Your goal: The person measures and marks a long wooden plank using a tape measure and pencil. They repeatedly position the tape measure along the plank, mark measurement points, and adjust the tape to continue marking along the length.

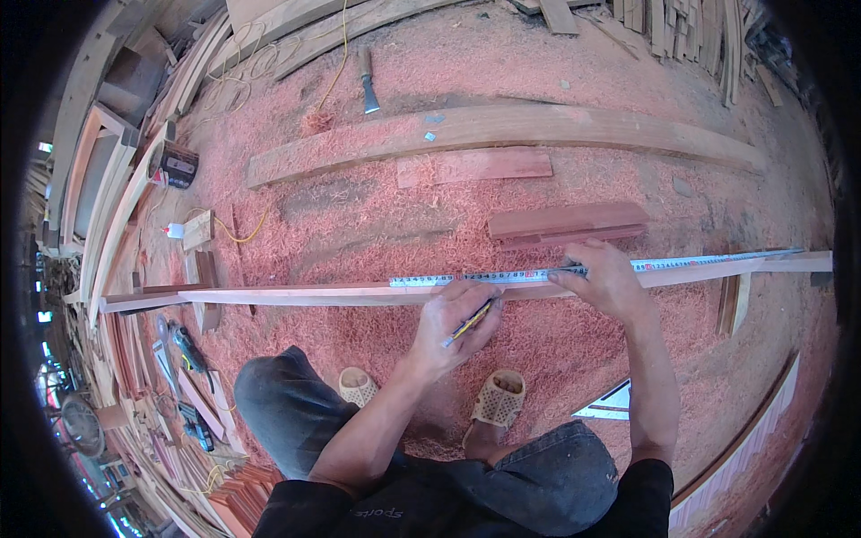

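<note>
A long, narrow wooden strip [345, 295] stretches across in front of me. Along its top lies a white measuring tape blade [420, 281], reaching to the right. My left hand [457, 325] rests against the strip's near side, fingers curled round a yellow-and-black pencil [469, 323] that slants down to the left. Over the tape further right, my right hand [610, 278] is closed, pinching a thin dark tool [569, 269] whose kind is unclear. Its thumb and fingers hide part of the tape.
Pinkish shavings cover the floor. Beyond the strip lie two stacked reddish boards [568, 221], a long curved plank [511, 128] and a chisel [369, 88]. A dark bucket [173, 166], a glue bottle [174, 230] and a power tool [188, 348] are at left.
</note>
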Action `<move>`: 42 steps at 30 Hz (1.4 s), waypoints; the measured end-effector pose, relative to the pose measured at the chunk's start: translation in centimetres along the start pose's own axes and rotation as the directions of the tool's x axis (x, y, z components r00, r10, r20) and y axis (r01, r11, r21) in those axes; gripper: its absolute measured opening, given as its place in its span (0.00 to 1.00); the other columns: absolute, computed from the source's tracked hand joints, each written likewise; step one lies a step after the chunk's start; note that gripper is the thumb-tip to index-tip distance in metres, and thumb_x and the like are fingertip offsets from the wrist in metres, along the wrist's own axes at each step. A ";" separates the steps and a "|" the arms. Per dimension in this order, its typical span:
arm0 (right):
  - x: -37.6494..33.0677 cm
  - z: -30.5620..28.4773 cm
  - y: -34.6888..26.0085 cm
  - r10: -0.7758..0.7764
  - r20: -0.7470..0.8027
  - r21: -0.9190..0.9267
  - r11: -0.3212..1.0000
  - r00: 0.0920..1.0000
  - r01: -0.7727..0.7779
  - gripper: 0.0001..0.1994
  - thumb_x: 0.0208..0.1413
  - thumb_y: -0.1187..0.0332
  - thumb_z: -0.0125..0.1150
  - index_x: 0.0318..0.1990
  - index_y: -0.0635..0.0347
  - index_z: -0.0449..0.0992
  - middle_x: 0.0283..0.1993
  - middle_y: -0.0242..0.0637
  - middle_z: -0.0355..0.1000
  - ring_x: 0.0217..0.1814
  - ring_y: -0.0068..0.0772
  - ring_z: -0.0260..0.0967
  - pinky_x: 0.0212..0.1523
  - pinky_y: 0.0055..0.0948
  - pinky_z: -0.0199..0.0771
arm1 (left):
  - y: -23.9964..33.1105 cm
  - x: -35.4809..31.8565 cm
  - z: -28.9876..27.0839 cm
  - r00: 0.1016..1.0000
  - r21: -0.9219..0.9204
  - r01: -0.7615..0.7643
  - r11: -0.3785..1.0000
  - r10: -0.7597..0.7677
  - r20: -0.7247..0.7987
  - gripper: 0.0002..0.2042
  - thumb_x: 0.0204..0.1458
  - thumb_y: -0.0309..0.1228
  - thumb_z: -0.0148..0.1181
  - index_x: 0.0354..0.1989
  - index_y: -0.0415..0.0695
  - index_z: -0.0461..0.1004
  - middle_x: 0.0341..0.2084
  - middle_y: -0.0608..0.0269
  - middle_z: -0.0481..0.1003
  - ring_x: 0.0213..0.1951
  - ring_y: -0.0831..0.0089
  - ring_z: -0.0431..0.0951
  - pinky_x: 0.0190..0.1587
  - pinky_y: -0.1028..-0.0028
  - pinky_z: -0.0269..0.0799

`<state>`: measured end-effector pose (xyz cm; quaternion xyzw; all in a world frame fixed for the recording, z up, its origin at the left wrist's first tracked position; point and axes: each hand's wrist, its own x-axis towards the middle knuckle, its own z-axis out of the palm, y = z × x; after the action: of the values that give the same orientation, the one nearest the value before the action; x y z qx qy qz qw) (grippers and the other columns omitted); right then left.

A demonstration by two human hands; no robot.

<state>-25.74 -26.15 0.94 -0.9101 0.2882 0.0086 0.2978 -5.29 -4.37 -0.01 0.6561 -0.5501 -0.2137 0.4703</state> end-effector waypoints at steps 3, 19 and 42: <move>0.0 -0.1 0.0 -0.013 -0.005 -0.004 1.000 1.000 0.013 0.19 0.60 0.50 0.75 0.37 0.58 0.78 0.38 0.47 0.81 0.47 0.58 0.80 0.46 0.57 0.78 | 0.0 0.1 0.3 0.999 0.004 -0.029 1.000 0.029 -0.034 0.12 0.54 0.18 0.73 0.47 0.36 0.84 0.37 0.48 0.85 0.38 0.52 0.87 0.40 0.59 0.83; 0.0 0.1 0.0 -0.019 -0.034 0.013 1.000 0.999 0.020 0.18 0.60 0.50 0.76 0.37 0.56 0.80 0.37 0.44 0.81 0.47 0.57 0.80 0.47 0.57 0.78 | 0.2 0.4 0.3 1.000 0.033 0.002 0.999 -0.002 -0.006 0.11 0.55 0.19 0.73 0.47 0.38 0.83 0.38 0.48 0.84 0.39 0.49 0.86 0.42 0.56 0.82; 0.2 -0.3 -0.4 0.095 0.060 0.042 0.994 0.994 -0.098 0.22 0.63 0.46 0.73 0.39 0.60 0.80 0.40 0.51 0.81 0.48 0.61 0.81 0.48 0.57 0.78 | 0.4 0.3 0.6 1.000 0.045 0.011 0.999 -0.010 -0.020 0.11 0.57 0.19 0.72 0.49 0.38 0.84 0.39 0.49 0.85 0.41 0.51 0.87 0.44 0.58 0.82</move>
<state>-25.39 -26.14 1.34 -0.8876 0.3232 0.0429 0.3254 -5.90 -4.83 0.13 0.6715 -0.5467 -0.1974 0.4596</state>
